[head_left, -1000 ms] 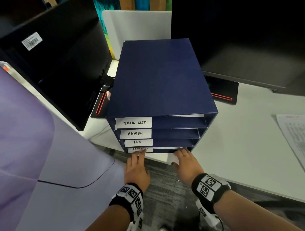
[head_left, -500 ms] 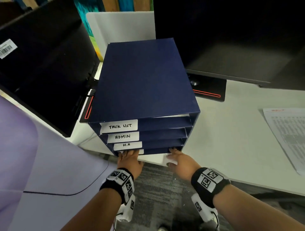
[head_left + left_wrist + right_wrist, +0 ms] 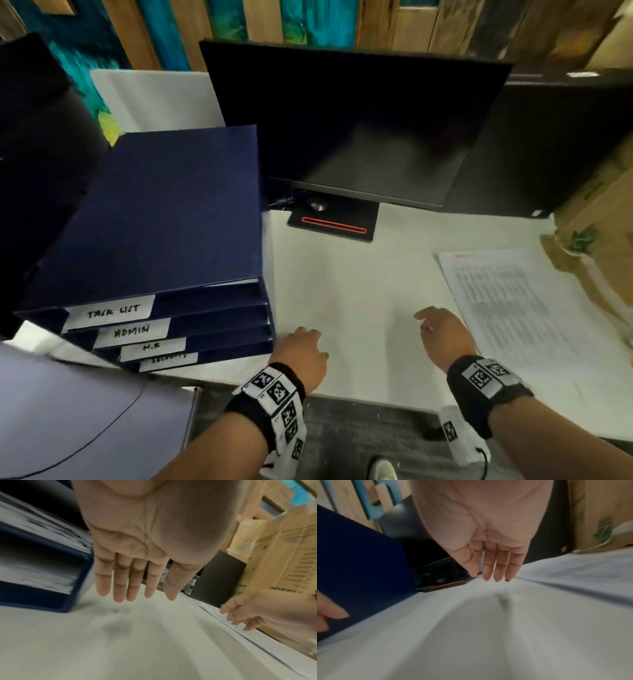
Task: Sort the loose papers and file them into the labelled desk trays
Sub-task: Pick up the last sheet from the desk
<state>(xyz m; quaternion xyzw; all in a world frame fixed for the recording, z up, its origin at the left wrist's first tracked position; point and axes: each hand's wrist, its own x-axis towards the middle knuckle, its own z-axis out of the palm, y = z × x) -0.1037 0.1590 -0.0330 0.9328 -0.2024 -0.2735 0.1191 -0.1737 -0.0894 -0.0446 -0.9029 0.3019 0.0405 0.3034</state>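
Note:
A dark blue stack of desk trays (image 3: 161, 219) stands at the left of the white desk (image 3: 346, 284), with white labels reading TASK LIST, ADMIN, H.R and a blurred fourth. White sheets show in its shelves (image 3: 42, 574). A printed paper (image 3: 527, 308) lies on the desk at the right. My left hand (image 3: 303, 349) hovers palm down just right of the trays' front corner, fingers straight (image 3: 120, 585), holding nothing. My right hand (image 3: 442, 329) hovers over the desk beside the paper's left edge, fingers straight (image 3: 496, 566), empty.
A black monitor (image 3: 356, 123) on a stand with a red stripe (image 3: 334, 224) stands behind the desk's middle. Another dark monitor (image 3: 41, 164) is at the far left. Cardboard boxes (image 3: 596, 226) crowd the right edge. A lilac surface (image 3: 68, 421) lies at lower left.
Both hands have left the trays' bottom shelf and moved right over the bare desk. The head view has swung right, so the trays now sit at the left.

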